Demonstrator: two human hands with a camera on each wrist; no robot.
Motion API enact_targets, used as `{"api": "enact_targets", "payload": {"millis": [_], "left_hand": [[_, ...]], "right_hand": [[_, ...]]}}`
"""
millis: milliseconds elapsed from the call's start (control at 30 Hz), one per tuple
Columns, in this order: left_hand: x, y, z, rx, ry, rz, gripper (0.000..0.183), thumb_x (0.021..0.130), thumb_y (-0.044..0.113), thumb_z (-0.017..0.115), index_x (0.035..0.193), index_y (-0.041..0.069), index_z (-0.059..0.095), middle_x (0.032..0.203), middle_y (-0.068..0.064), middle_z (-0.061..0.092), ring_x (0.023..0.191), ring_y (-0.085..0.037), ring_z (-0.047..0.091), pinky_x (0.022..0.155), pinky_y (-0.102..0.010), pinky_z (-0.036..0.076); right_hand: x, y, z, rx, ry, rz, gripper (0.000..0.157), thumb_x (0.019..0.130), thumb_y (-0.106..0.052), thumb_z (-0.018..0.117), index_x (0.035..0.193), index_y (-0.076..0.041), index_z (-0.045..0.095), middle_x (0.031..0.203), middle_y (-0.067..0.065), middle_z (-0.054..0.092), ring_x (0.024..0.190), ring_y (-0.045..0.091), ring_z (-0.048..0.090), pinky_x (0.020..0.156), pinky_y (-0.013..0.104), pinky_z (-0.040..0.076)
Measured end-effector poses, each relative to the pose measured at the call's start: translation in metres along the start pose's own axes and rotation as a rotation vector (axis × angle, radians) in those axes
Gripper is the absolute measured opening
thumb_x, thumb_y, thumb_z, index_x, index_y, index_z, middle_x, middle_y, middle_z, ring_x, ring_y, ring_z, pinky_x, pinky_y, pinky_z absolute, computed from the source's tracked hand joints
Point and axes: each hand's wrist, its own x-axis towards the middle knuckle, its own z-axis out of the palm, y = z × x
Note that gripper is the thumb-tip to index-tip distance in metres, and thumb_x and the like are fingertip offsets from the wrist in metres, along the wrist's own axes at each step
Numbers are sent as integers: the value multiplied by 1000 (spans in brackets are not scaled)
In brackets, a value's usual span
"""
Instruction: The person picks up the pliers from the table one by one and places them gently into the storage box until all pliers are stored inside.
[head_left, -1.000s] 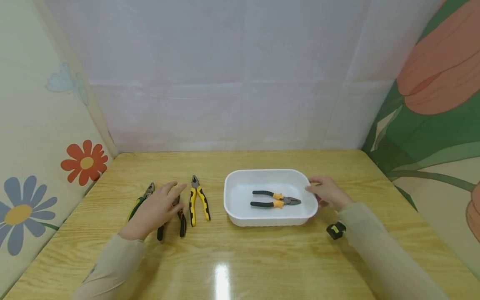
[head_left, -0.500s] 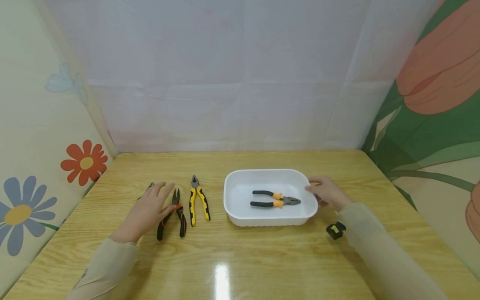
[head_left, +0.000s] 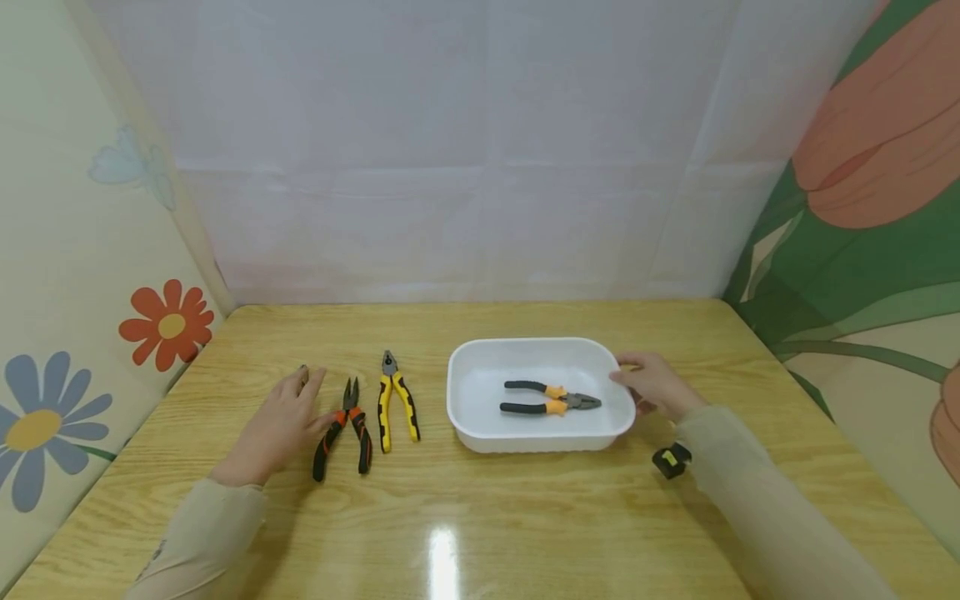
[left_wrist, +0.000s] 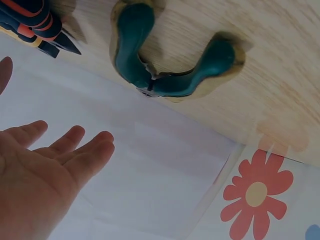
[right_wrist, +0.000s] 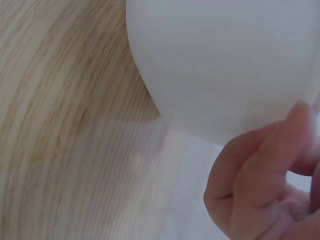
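Note:
My left hand point(head_left: 272, 429) hovers at the left with its fingers spread, holding nothing. Below it lie pliers with green handles point(left_wrist: 131, 45), spread apart in the left wrist view; in the head view the hand hides all but the jaw tip. Just right of the hand, black-and-red long-nose pliers point(head_left: 362, 429) lie on the table, overlapped by the thumb tip. Beside them are yellow-and-black pliers point(head_left: 386, 408). My right hand point(head_left: 656, 385) grips the right rim of a white plastic tub point(head_left: 468, 429). Inside the tub lie pliers with black-and-orange handles point(head_left: 555, 407).
A small black tape measure point(head_left: 670, 460) with a yellow-green label sits by the right sleeve. The wooden table point(head_left: 525, 525) runs back to a white cloth backdrop point(head_left: 480, 208). Flower-printed panels point(head_left: 67, 333) stand at both sides.
My left hand has moved left, off the black-and-red long-nose pliers and over the green-handled pliers. My right hand, the tub and the pliers in it have stayed in place.

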Motion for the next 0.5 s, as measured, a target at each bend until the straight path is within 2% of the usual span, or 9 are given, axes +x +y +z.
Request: {"api": "enact_targets", "payload": {"millis": [300,500], "left_hand": [[-5,-8,7,-7,32,-6,71,90,22,71,140,-12,34,132,-44,36,118,-61,39,95,-65,37],[-7,-13,9,5,-23,-74,76,90,29,70,141,-14,32,132,-47,32,116,-68,35,91,-68,37]], "right_hand": [[1,1,-1,16,1,4,48,101,-10,50,142,11,36,91,13,61,67,17,54,56,31,50],[2,1,0,12,4,19,48,101,-10,50,142,10,37,93,13,61,68,17,55,57,31,50]]}}
